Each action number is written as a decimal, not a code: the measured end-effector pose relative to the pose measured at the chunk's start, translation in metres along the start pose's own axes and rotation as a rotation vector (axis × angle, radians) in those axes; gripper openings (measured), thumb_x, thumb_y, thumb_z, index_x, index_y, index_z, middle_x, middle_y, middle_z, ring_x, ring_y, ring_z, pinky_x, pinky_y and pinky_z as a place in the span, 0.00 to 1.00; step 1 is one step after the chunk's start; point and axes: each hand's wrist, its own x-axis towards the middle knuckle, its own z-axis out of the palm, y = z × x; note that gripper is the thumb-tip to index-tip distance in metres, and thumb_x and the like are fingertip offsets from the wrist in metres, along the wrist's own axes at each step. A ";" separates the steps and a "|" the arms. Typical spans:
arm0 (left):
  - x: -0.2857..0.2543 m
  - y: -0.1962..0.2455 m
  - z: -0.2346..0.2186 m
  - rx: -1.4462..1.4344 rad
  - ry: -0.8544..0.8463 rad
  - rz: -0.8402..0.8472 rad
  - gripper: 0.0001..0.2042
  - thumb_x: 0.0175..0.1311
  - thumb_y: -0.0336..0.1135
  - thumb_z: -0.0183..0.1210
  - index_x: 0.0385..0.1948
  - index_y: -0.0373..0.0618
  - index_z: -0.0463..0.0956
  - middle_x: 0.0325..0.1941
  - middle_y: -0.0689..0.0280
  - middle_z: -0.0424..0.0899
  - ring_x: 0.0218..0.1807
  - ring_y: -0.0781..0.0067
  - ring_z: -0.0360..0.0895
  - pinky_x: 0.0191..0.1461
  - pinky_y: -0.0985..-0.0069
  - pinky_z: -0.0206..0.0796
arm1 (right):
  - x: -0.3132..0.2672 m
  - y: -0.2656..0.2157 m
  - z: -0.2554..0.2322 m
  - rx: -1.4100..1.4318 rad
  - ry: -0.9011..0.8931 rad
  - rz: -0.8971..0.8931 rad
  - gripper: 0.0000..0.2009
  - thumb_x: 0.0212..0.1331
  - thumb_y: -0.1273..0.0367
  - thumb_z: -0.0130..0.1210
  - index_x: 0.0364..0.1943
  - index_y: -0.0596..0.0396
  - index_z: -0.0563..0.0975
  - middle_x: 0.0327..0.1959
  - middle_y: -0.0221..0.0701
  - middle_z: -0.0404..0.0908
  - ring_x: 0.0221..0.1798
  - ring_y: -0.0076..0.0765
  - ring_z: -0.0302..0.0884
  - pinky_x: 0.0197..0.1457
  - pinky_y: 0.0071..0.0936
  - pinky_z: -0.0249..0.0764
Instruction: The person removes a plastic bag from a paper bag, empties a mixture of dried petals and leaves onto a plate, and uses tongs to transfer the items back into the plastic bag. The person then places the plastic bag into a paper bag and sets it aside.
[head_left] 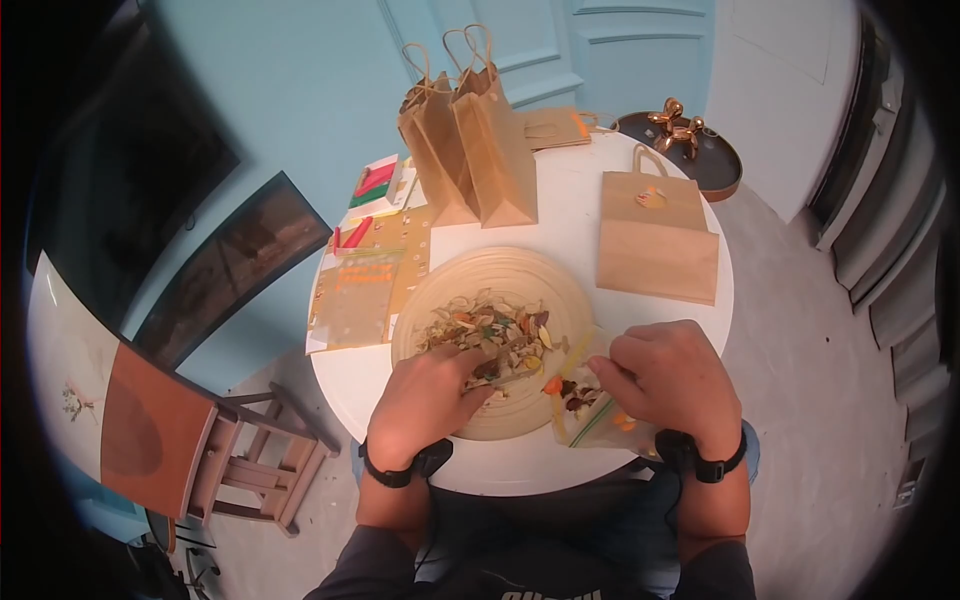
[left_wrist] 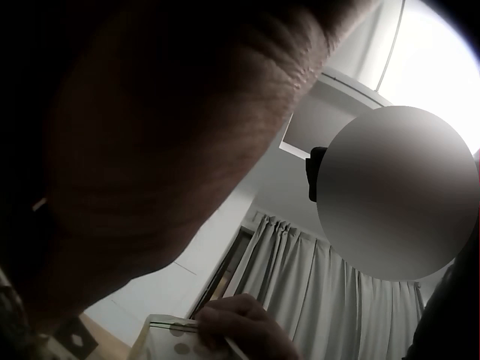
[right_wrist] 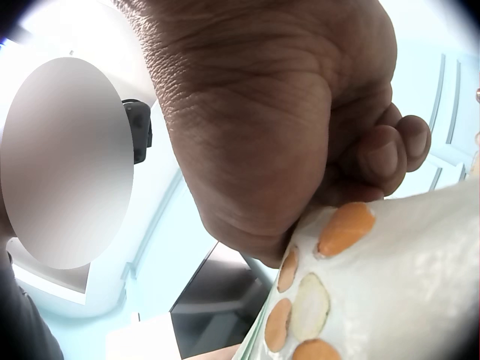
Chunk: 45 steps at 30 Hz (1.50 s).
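A round woven tray [head_left: 420, 290] bears a heap of mixed dried pieces [head_left: 500, 325], brown, cream, orange and green. My left hand [head_left: 425, 395] is over the tray's near left part, fingertips down at the heap's edge; whether they pinch a piece is hidden. At the tray's right edge my right hand [head_left: 680, 385] grips a clear zip bag [head_left: 590, 425] by its upper side. Orange, dark red and cream pieces lie inside the bag, which leans tilted over the tray's rim. In the right wrist view, orange and pale slices press against the bag [right_wrist: 420, 247] below the curled fingers.
Two brown paper bags [head_left: 500, 150] stand behind the tray, and another [head_left: 655, 240] lies at the right. Flat packets [head_left: 355, 300] and red and green items [head_left: 375, 185] are on the left side of the white table [head_left: 345, 385]. A wooden chair [head_left: 260, 470] stands on the floor at left.
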 end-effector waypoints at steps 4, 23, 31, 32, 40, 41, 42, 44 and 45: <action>0.004 -0.006 0.011 0.046 -0.071 -0.074 0.14 0.66 0.40 0.76 0.46 0.42 0.92 0.40 0.51 0.93 0.43 0.41 0.90 0.47 0.51 0.81 | -0.001 0.001 0.000 -0.012 0.004 0.000 0.18 0.71 0.62 0.69 0.22 0.55 0.81 0.21 0.38 0.82 0.27 0.52 0.84 0.33 0.48 0.77; 0.000 -0.012 0.005 -0.036 0.033 -0.072 0.09 0.67 0.36 0.75 0.43 0.43 0.91 0.38 0.50 0.91 0.41 0.40 0.89 0.46 0.51 0.80 | 0.001 0.000 0.002 0.001 -0.009 0.003 0.18 0.72 0.62 0.68 0.23 0.55 0.82 0.22 0.37 0.84 0.28 0.51 0.85 0.34 0.47 0.78; 0.002 -0.011 0.014 -0.003 -0.047 -0.037 0.12 0.67 0.39 0.76 0.44 0.43 0.91 0.38 0.51 0.91 0.42 0.41 0.90 0.47 0.51 0.80 | 0.001 0.000 0.002 0.006 -0.007 0.005 0.18 0.72 0.62 0.68 0.23 0.55 0.82 0.22 0.37 0.85 0.28 0.51 0.85 0.34 0.47 0.78; 0.002 -0.012 0.015 0.016 -0.041 -0.040 0.11 0.67 0.38 0.76 0.44 0.43 0.91 0.38 0.51 0.91 0.42 0.41 0.90 0.47 0.51 0.80 | 0.000 0.000 0.001 0.006 -0.008 0.007 0.18 0.72 0.62 0.68 0.23 0.55 0.82 0.22 0.37 0.85 0.28 0.51 0.85 0.34 0.47 0.78; 0.002 -0.012 0.016 0.062 -0.006 -0.020 0.08 0.68 0.36 0.74 0.43 0.44 0.92 0.38 0.53 0.92 0.42 0.41 0.89 0.46 0.52 0.80 | -0.001 0.000 0.000 0.000 -0.005 0.008 0.18 0.72 0.62 0.68 0.23 0.55 0.83 0.22 0.37 0.84 0.28 0.51 0.85 0.34 0.47 0.78; 0.001 -0.012 0.015 0.051 -0.001 -0.024 0.09 0.68 0.36 0.74 0.44 0.45 0.92 0.38 0.53 0.92 0.42 0.41 0.89 0.46 0.53 0.80 | -0.001 0.000 0.000 0.001 -0.005 0.008 0.18 0.72 0.62 0.68 0.23 0.55 0.83 0.22 0.37 0.84 0.28 0.51 0.85 0.34 0.47 0.78; 0.001 -0.012 0.014 0.040 0.005 -0.028 0.09 0.68 0.36 0.75 0.44 0.45 0.92 0.39 0.53 0.92 0.43 0.41 0.90 0.46 0.53 0.80 | -0.001 -0.001 0.000 0.002 -0.004 0.007 0.18 0.72 0.62 0.68 0.23 0.55 0.83 0.22 0.36 0.84 0.28 0.51 0.85 0.34 0.47 0.78; 0.000 -0.011 0.012 0.014 0.014 -0.041 0.08 0.68 0.36 0.74 0.44 0.45 0.92 0.39 0.52 0.92 0.43 0.41 0.90 0.47 0.52 0.81 | -0.001 0.000 -0.001 0.001 -0.004 0.008 0.18 0.72 0.62 0.68 0.23 0.55 0.83 0.22 0.36 0.84 0.28 0.50 0.85 0.34 0.47 0.79; 0.000 -0.010 0.011 -0.002 0.019 -0.050 0.08 0.69 0.36 0.73 0.43 0.44 0.92 0.38 0.51 0.92 0.44 0.40 0.90 0.47 0.50 0.81 | -0.001 0.000 0.000 -0.001 -0.004 0.009 0.18 0.72 0.62 0.68 0.23 0.55 0.83 0.22 0.36 0.84 0.29 0.50 0.86 0.35 0.47 0.79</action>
